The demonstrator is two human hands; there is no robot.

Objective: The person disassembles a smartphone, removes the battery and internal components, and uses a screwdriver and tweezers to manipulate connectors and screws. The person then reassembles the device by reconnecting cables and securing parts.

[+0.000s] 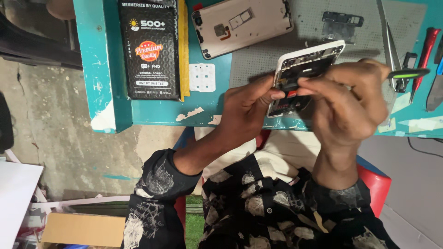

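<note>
- The left hand (249,108) is gripping the opened phone (304,76) by its lower-left edge, above the bench edge (152,117).
- The right hand (344,103) is pinching inside the phone, a green-handled tool (408,73) tucked in its fingers.
- The phone's long axis is tilting up to the right from both grips; both hands are touching it.
- One phone, one back cover (242,25) and one black box (148,48) are lying farther up the bench.

Even, soft daylight; slight motion blur on the right hand (350,103); mild wide-angle edge distortion.
</note>
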